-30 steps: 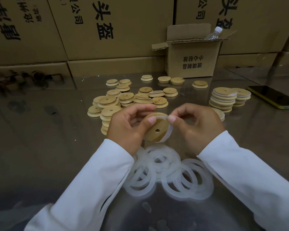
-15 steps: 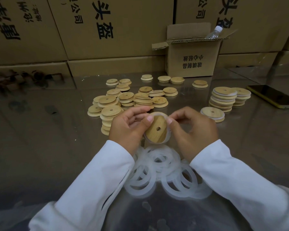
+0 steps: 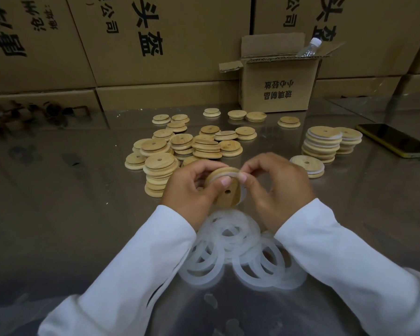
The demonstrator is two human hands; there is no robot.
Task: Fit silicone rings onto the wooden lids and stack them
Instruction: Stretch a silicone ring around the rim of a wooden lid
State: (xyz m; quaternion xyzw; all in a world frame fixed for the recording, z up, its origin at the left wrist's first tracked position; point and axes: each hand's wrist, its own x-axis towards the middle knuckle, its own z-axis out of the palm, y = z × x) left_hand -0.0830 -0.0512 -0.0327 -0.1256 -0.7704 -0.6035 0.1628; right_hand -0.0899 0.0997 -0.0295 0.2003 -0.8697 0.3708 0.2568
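**Ring going onto a lid, mid-table**

Head view. The left hand (image 3: 192, 187) is gripping a wooden lid (image 3: 228, 194) and tilting it on edge just above the table (image 3: 83, 190). Its thumb is pressing on the lid's face near the centre hole, and its fingers are curling round behind. The right hand (image 3: 277, 190) is pinching the silicone ring (image 3: 224, 175) at about one o'clock on the disc. The white band is running across the top of the face and showing again past the rim at around four o'clock. It looks only partly seated, so the fitting step seems to be under way.

The lid looks light, stiff and smooth, so it is best held by its rim with a thumb on the face, leaving the edge free. The ring looks thin, soft and stretchy and is likely to snap back or twist. It wants fingertip pinches close to the rim, worked round bit by bit.

From the hands, the spare rings (image 3: 240, 251) are lying in a loose heap at six o'clock, partly under the wrists. The bare lids (image 3: 180, 146) are sitting in low piles from ten to twelve o'clock. The finished stacks (image 3: 321, 144) are standing at two o'clock, with one ringed lid (image 3: 307, 163) lying nearer the right hand, so the lid in hand will probably be going there. A phone (image 3: 395, 139) is lying beyond the stacks, also at two o'clock. A small carton (image 3: 279, 86) is standing open at one o'clock at the back.
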